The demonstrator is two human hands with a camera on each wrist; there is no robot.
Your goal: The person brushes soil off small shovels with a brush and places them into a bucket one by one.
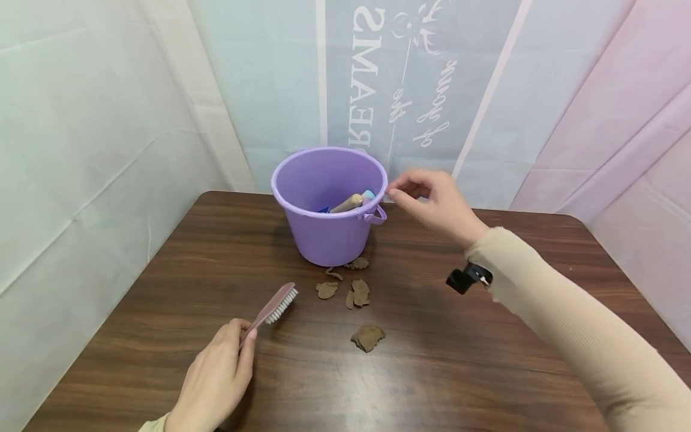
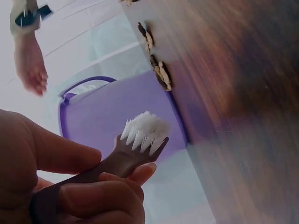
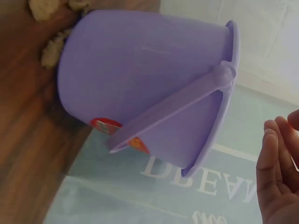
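My left hand (image 1: pixel 213 373) pinches the handle of a small brush (image 1: pixel 272 305) with a dull pink body and white bristles, held above the table's left front part. In the left wrist view the white bristles (image 2: pixel 145 130) point up past my fingers. My right hand (image 1: pixel 434 201) hovers beside the right rim of a purple bucket (image 1: pixel 326 237), its fingers loosely bent and holding nothing. The right wrist view also has nothing between the fingers (image 3: pixel 267 161). Inside the bucket lie a beige stick-like thing (image 1: pixel 348 204) and a light blue thing (image 1: pixel 369 195); their lower parts are hidden.
Several flat brown clay-like pieces lie in front of the bucket, among them a larger piece (image 1: pixel 369 338) nearer me and another piece (image 1: pixel 326 290) to the left. Cloth (image 1: pixel 259 72) hangs behind the dark wooden table (image 1: pixel 459 372).
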